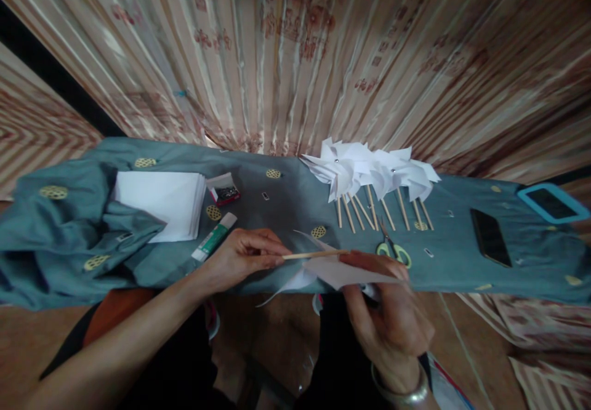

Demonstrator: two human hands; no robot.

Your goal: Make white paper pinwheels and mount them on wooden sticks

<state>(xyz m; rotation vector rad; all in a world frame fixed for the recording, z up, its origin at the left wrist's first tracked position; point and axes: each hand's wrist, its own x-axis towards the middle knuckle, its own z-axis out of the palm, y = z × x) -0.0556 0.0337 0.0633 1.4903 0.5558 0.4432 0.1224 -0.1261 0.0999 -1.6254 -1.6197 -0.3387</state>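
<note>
Between my hands, over the front edge of the table, is a white paper pinwheel [344,271] on a thin wooden stick [309,254]. The fingertips of my left hand [244,253] pinch the stick's free end. My right hand [385,305] is closed around the pinwheel where stick and paper meet; a paper blade covers part of its fingers. Green-handled scissors [392,251] lie just beyond my right hand. A glue stick [215,236] rests beside my left hand.
Several finished white pinwheels [364,167] lie overlapped at the back. A paper stack [161,200] and a small box of metal pins [224,188] sit left. A dark phone [490,237] and a blue-framed object [554,202] lie right. A patterned curtain [277,59] hangs behind the cloth-covered table [286,194].
</note>
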